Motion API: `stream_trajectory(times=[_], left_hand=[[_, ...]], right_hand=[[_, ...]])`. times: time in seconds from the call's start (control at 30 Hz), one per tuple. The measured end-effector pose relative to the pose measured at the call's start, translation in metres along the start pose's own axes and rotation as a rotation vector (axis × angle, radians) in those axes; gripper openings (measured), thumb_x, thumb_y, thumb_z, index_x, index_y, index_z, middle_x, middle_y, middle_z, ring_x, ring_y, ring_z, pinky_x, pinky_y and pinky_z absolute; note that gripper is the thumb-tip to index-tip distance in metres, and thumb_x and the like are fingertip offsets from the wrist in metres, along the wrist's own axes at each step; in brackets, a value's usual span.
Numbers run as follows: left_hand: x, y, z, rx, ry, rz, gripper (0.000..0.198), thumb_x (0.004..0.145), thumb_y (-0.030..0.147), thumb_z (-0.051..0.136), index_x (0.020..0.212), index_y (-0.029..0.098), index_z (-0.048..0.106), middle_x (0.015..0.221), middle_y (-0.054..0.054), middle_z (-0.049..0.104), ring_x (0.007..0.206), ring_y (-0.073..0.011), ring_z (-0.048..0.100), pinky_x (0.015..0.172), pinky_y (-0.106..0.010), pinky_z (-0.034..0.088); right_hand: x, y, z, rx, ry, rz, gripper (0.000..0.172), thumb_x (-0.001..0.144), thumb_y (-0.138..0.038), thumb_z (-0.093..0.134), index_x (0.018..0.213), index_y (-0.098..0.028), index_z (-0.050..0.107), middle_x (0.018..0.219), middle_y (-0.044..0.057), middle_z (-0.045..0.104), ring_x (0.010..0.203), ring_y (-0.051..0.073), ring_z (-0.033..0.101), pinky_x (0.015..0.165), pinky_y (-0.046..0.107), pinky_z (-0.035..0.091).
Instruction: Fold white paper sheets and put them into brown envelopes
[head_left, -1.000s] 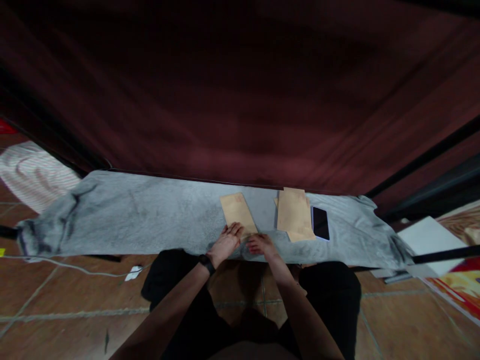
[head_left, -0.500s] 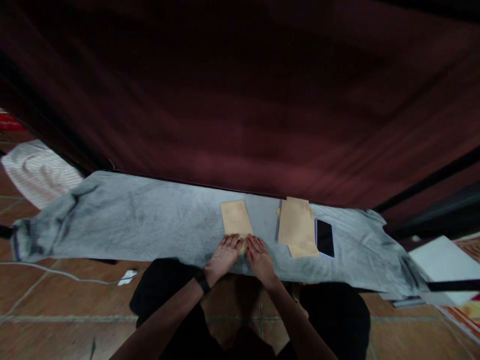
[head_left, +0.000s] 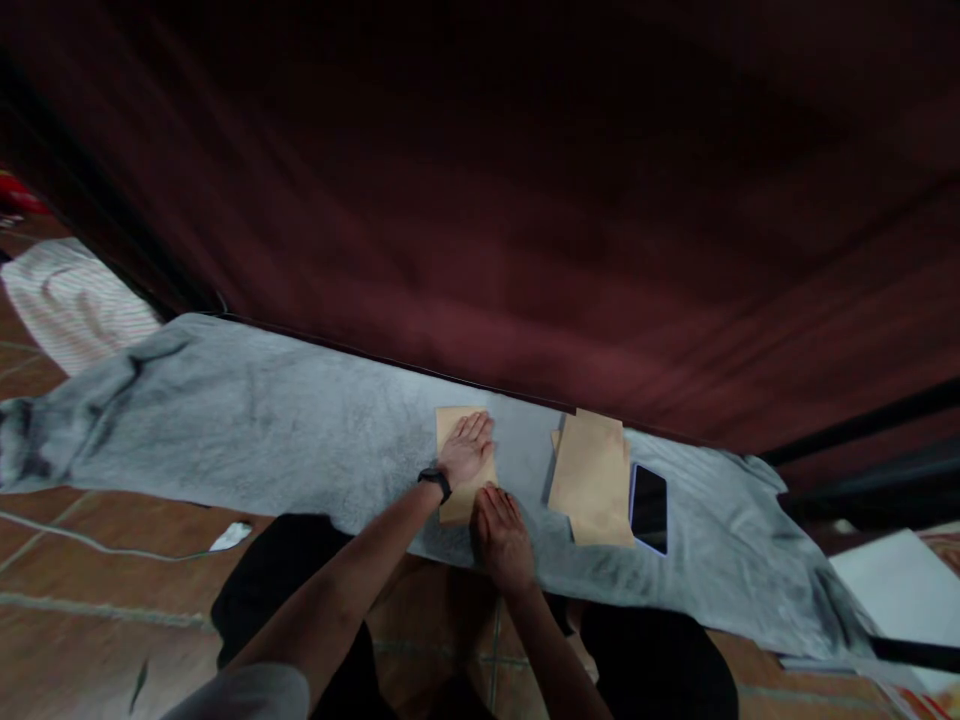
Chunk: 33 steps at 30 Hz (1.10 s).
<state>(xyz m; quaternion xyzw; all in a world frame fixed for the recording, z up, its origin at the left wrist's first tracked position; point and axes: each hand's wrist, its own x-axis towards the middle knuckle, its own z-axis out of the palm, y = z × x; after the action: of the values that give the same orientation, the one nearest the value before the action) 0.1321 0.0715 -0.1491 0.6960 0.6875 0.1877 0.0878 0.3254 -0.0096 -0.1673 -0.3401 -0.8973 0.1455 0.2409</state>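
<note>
A tan paper envelope lies flat on the grey cloth. My left hand, with a dark band at the wrist, rests spread on its upper part. At the envelope's lower right edge is my right hand, its fingers bent and drawn together; whether it pinches the paper edge is hidden. To the right, several tan envelopes lie in an overlapping pile, and a dark-screened phone sits beside them.
A dark red curtain hangs behind the cloth. On the tiled floor at the left are a striped cloth, a white cable and a small white item. A white sheet lies at the far right.
My left hand has moved up onto the envelope's upper part. My right hand has stayed near the lower edge, its fingers now more curled. The view has tilted slightly.
</note>
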Motion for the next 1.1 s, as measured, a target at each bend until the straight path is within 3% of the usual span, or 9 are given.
stream_trajectory(times=[0.1,0.3,0.43,0.57,0.7,0.8,0.97,1.1], left_hand=[[-0.018,0.002,0.003,0.012,-0.034,0.057,0.057,0.099,0.029,0.032,0.155,0.02,0.031,0.162,-0.005,0.033,0.153,-0.02,0.02,0.126,-0.046,0.009],[-0.077,0.021,0.0,0.037,-0.093,0.153,0.054,0.102,0.031,0.029,0.153,0.014,0.034,0.163,-0.009,0.03,0.152,-0.0183,0.021,0.126,-0.04,0.013],[-0.115,0.028,0.004,0.039,-0.072,0.215,0.055,0.102,0.035,0.034,0.153,0.014,0.033,0.16,-0.01,0.036,0.151,-0.019,0.026,0.125,-0.038,0.017],[-0.141,0.03,0.008,0.045,-0.023,0.224,0.057,0.101,0.037,0.041,0.153,0.016,0.034,0.157,-0.011,0.042,0.147,-0.0204,0.034,0.123,-0.04,0.025],[-0.152,0.033,0.006,0.025,0.042,0.203,0.048,0.1,0.028,0.042,0.147,0.017,0.045,0.15,-0.011,0.051,0.141,-0.0209,0.045,0.119,-0.041,0.035],[-0.154,0.035,0.007,0.003,0.097,0.185,0.042,0.099,0.025,0.046,0.138,0.017,0.055,0.141,-0.012,0.059,0.135,-0.023,0.052,0.116,-0.043,0.041],[-0.154,0.034,0.008,-0.034,0.147,0.206,0.036,0.098,0.024,0.047,0.13,0.019,0.062,0.131,-0.01,0.066,0.128,-0.0242,0.058,0.113,-0.045,0.045],[-0.152,0.035,0.002,-0.049,0.142,0.209,0.039,0.097,0.022,0.047,0.135,0.019,0.058,0.14,-0.009,0.061,0.131,-0.0236,0.056,0.113,-0.044,0.045]], right_hand=[[0.0,0.002,-0.001,0.031,-0.025,-0.007,0.05,0.097,-0.012,0.037,0.145,-0.019,0.05,0.145,0.012,0.056,0.14,0.025,0.046,0.119,0.048,0.035],[0.004,0.0,-0.006,0.206,0.014,0.096,0.039,0.101,-0.018,0.031,0.13,-0.018,0.058,0.132,0.015,0.062,0.131,0.025,0.052,0.113,0.048,0.042],[0.003,-0.001,-0.006,0.279,0.067,0.175,0.036,0.104,-0.025,0.027,0.122,-0.02,0.058,0.123,0.014,0.065,0.124,0.024,0.057,0.108,0.049,0.047],[0.003,0.003,-0.01,0.273,0.061,0.137,0.036,0.105,-0.029,0.029,0.12,-0.022,0.061,0.125,0.01,0.065,0.125,0.021,0.056,0.11,0.047,0.046],[0.015,0.011,-0.016,0.269,0.003,0.078,0.039,0.105,-0.028,0.03,0.124,-0.021,0.062,0.128,0.009,0.066,0.124,0.018,0.058,0.11,0.04,0.046],[0.034,0.015,-0.014,0.187,-0.151,-0.11,0.043,0.106,-0.027,0.028,0.136,-0.02,0.057,0.143,0.007,0.058,0.136,0.017,0.048,0.118,0.04,0.037],[0.082,0.022,0.001,-0.047,-0.386,-0.336,0.046,0.106,-0.031,0.032,0.151,-0.03,0.041,0.162,0.0,0.033,0.149,0.018,0.029,0.123,0.043,0.027],[0.132,0.031,0.017,-0.17,-0.414,-0.357,0.05,0.105,-0.032,0.035,0.155,-0.03,0.032,0.165,0.001,0.024,0.151,0.018,0.024,0.124,0.043,0.022]])
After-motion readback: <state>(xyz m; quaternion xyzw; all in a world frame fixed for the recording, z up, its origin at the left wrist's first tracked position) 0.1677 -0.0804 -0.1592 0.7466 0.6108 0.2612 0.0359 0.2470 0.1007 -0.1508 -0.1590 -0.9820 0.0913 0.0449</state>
